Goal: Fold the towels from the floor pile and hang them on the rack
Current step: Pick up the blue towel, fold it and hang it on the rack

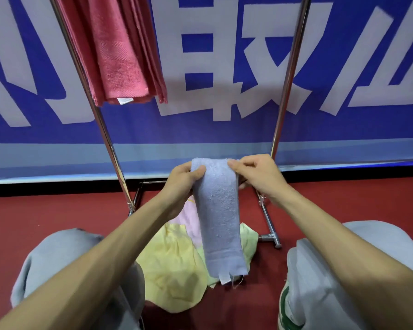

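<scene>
Rack [100, 120] top bar cut off above, floor pile [174, 265] half hidden behind the dangling blue towel [218, 217], pinched at its top corners by left hand [185, 181] and right hand [255, 173], red towels [115, 51] hanging up left.

blue towel [218, 210]: nubby terry cloth | rack [287, 86]: glossy polished metal

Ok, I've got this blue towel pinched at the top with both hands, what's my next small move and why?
Probably lift the blue towel toward the rack. The left hand and right hand hold its top corners, it already hangs as a narrow folded strip, and there is free space right of the red towels.
</scene>
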The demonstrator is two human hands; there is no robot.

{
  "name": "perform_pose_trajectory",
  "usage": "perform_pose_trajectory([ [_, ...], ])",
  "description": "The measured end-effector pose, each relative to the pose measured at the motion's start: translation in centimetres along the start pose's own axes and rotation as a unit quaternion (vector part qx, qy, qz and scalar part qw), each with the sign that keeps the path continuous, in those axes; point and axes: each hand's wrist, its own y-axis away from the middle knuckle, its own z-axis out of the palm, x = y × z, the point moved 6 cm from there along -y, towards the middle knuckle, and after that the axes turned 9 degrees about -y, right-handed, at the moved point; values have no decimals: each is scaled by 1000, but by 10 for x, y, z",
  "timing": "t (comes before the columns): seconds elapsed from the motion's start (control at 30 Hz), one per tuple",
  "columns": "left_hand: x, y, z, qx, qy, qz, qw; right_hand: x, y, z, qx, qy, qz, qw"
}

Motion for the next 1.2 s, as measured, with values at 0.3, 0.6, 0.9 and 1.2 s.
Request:
perform_pose_trajectory([
  [0.3,87,3,-2,-133,-141,78,978,-49,-12,2,-120,-54,46,990],
  [0.6,180,20,-47,-139,-214,104,961,-136,-21,35,-270,-102,1,958],
  [0.9,228,19,-61,-86,-240,101,962,-200,-34,12,-284,-19,19,958],
  [1.2,279,15,-76,-163,-234,142,948,-279,-68,-12,-204,-135,-56,968],
])
